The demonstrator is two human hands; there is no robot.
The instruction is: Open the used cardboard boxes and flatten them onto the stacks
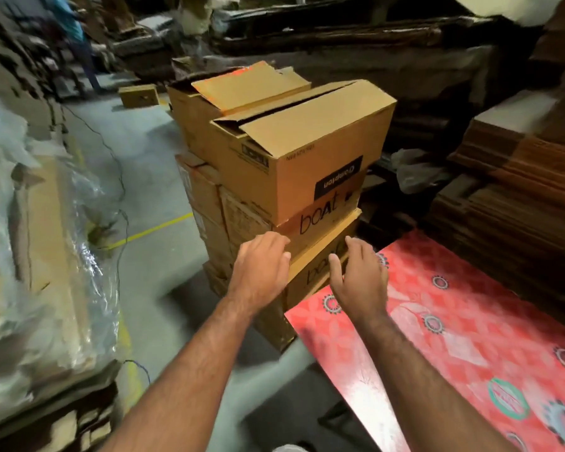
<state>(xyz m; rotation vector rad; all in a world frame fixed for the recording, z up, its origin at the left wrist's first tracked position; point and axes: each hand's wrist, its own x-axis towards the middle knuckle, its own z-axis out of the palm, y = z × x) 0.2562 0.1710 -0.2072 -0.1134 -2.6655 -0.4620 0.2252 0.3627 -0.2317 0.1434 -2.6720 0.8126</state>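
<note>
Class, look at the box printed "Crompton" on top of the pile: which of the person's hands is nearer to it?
Neither clearly: both reach below the Crompton box. The left hand is under its near-left corner at the boat box; the right hand under its right end.

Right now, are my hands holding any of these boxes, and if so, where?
Nothing is held. The left hand and right hand hover with loosely curled fingers in front of the boat boxes low in the stack, with no grip on either.
</note>
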